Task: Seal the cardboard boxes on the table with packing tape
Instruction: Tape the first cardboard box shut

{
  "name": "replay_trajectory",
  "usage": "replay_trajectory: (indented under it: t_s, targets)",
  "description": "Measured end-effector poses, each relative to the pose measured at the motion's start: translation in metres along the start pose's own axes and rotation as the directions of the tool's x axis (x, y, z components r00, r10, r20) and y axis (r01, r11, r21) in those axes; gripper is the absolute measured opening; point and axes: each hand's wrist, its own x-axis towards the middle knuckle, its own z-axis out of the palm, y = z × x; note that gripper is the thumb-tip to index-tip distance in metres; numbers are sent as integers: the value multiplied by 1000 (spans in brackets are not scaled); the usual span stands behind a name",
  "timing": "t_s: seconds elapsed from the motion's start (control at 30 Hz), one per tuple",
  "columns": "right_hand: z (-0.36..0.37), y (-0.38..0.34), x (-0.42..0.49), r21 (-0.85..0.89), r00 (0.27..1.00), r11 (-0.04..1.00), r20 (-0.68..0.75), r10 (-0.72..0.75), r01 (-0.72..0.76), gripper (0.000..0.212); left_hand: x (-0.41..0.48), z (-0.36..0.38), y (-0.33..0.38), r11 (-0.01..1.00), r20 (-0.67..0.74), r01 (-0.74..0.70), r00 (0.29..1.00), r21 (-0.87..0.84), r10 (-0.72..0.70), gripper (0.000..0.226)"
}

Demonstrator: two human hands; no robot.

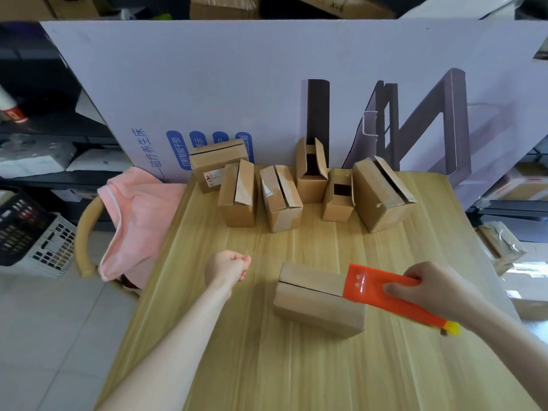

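A small cardboard box (314, 304) lies near the front of the wooden table (267, 366), its top flaps closed with a slit between them. My right hand (430, 289) grips an orange tape dispenser (370, 289), whose front end rests on the box's right end. My left hand (226, 266) hovers over the table to the left of the box, curled into a fist and holding nothing. Several more small cardboard boxes (281, 197) stand in a row at the back, most with flaps ajar.
A large white printed carton (267, 84) stands upright behind the table. A chair with a pink cloth (133, 221) sits at the table's left edge. Crates (32, 232) and shelves lie on the left, stacked parcels on the right.
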Motion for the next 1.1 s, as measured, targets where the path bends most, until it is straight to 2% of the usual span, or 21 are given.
replay_trajectory:
  t_s: [0.1,0.4,0.83,1.1]
  targets:
    - [2,12,6,-47,999,998,3,37,-37,41,-8,12,-8,1000,31,-1,1000,-12,2,15]
    - [16,45,21,-38,990,992,61,125,-123,39,-21,46,-10,1000,46,5,999,-25,-3,15]
    - [27,36,33,14,987,993,118,112,-114,40,-15,51,-27,996,-41,82,996,-37,-84,14]
    - [36,32,42,-103,987,990,118,106,-94,41,-13,56,-36,995,-29,95,995,-17,-95,14]
